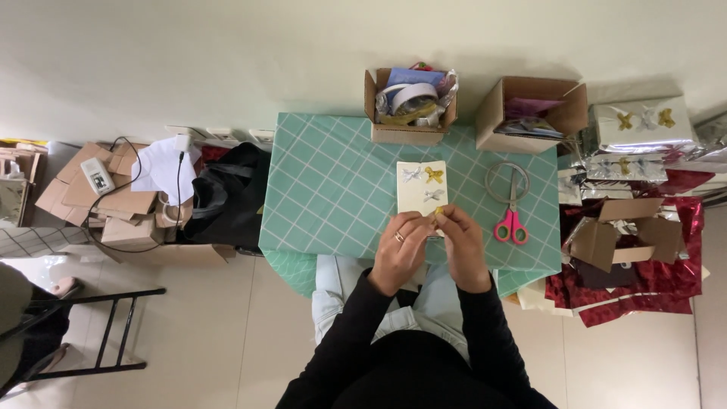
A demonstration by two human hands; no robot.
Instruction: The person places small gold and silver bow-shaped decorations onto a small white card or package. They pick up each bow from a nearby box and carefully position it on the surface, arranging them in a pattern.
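A cream card (421,189) carrying small silver and gold bows lies on the green checked tablecloth (333,182). My left hand (399,250), with a ring on one finger, and my right hand (462,246) meet at the card's near edge. Both pinch a small gold bow (438,211) between their fingertips. Pink-handled scissors (512,216) lie to the right of my right hand, next to a roll of clear tape (506,182).
Two open cardboard boxes (409,106) (530,113) of supplies stand at the table's far edge. Silver wrapped gifts (644,125), red foil and a small open box (625,231) crowd the right. A black bag (227,193) and flattened cartons (113,197) lie left; a black chair (91,333) stands near left.
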